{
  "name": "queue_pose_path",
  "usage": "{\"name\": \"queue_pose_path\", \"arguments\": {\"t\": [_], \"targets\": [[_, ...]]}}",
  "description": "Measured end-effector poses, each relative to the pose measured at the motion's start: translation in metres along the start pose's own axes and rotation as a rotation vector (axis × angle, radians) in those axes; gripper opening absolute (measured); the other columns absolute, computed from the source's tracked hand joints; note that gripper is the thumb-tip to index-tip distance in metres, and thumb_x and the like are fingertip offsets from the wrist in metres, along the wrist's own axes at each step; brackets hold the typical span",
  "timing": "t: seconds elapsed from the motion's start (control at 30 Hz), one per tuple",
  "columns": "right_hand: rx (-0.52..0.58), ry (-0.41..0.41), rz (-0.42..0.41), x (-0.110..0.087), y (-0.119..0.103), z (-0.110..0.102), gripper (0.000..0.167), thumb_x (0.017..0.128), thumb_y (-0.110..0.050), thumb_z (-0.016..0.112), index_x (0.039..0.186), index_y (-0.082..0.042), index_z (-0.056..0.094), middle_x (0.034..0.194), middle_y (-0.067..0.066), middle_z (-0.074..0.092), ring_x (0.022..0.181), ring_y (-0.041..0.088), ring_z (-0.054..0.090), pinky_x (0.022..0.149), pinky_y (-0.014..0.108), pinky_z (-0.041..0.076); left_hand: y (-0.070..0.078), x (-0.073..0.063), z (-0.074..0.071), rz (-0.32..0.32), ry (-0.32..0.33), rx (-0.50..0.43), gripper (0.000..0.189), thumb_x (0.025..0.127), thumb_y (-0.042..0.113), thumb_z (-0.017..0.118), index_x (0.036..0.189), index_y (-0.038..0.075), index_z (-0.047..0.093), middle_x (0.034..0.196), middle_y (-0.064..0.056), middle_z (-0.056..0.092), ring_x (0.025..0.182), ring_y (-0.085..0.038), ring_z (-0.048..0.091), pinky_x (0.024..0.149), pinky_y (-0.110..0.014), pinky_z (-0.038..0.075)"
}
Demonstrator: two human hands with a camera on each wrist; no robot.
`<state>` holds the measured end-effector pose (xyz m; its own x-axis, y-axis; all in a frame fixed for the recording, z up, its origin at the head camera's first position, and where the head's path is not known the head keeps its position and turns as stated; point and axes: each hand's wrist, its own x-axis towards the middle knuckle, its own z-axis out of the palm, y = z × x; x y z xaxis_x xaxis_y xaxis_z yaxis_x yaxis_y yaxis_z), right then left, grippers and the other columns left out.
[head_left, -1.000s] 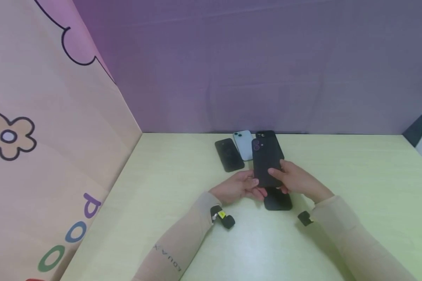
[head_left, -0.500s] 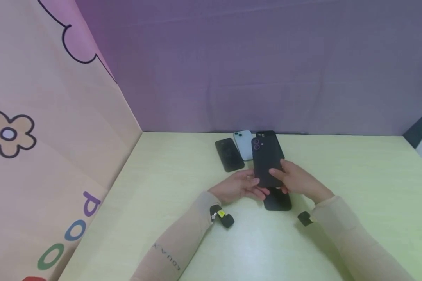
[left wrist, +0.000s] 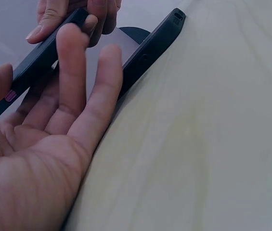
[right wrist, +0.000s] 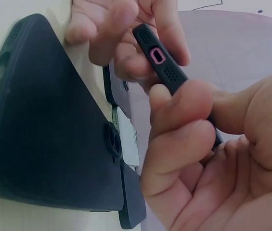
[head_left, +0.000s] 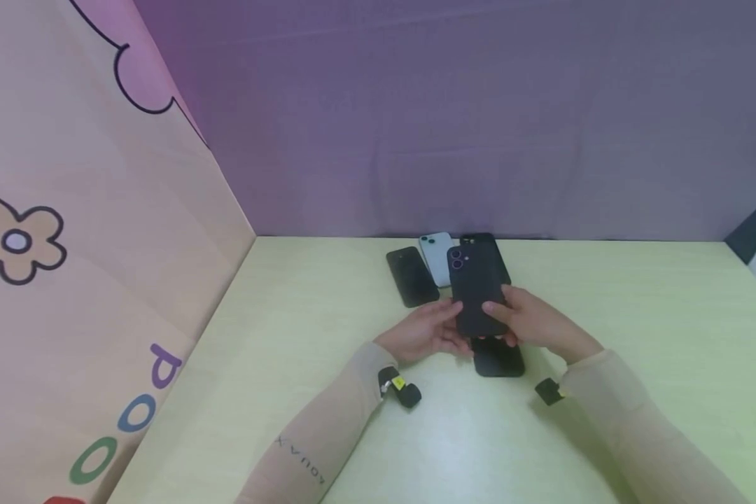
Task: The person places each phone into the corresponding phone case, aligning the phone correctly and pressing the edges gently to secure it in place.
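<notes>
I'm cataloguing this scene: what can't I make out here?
Held black phone: front turned away, head view.
Rear black phone: most of its back covered by held black phone, head view.
Red wall mark: cut off by bottom edge, head view.
Left sleeve lettering: too small, head view.

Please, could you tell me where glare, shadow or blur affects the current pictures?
Head view: a pale sheen on the table, a soft shadow beside the right sleeve, and the held black phone nearly merging with the dark one behind; right wrist view: the left hand looks slightly blurred; left wrist view: a cool, dull cast, with the table's grain soft.
</notes>
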<state>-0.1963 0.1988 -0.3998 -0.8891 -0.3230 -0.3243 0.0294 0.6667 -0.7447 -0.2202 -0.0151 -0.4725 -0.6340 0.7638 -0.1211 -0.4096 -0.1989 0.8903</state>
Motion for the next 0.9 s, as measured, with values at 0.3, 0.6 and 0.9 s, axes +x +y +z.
{"name": "queue_pose_path", "arguments": {"t": [0.3,0.6,0.9], "targets": [[0.022,-0.028,0.022,-0.001,-0.003,0.002,0.039,0.099,-0.038,0.045,0.12,-0.005,0.045,0.069,0.007,0.056,0.057,0.021,0.053,0.059,0.033,0.048,0.004,0.001,0.0,0.041,0.122,0.058,0.045,0.094,0.044,0.053,0.13,0.017,0.053,0.105,-0.014,0.068,0.073,-0.025,0.067,0.078,-0.045,0.057],[0.061,-0.066,0.013,-0.004,-0.005,0.005,0.041,0.098,-0.039,0.046,0.119,-0.005,0.046,0.067,0.007,0.054,0.056,0.021,0.052,0.061,0.033,0.048,0.009,0.002,-0.003,0.145,0.326,0.115,0.038,0.093,0.041,0.055,0.118,0.012,0.056,0.087,-0.003,0.067,0.06,-0.014,0.058,0.065,-0.033,0.056],[0.074,-0.105,-0.025,-0.005,-0.009,0.009,0.041,0.099,-0.034,0.047,0.126,-0.003,0.046,0.069,0.007,0.055,0.052,0.019,0.05,0.057,0.034,0.047,0.014,0.003,-0.008,0.215,0.447,0.058,0.031,0.093,0.045,0.052,0.104,0.017,0.057,0.093,-0.002,0.065,0.06,-0.013,0.054,0.058,-0.027,0.053]]}}
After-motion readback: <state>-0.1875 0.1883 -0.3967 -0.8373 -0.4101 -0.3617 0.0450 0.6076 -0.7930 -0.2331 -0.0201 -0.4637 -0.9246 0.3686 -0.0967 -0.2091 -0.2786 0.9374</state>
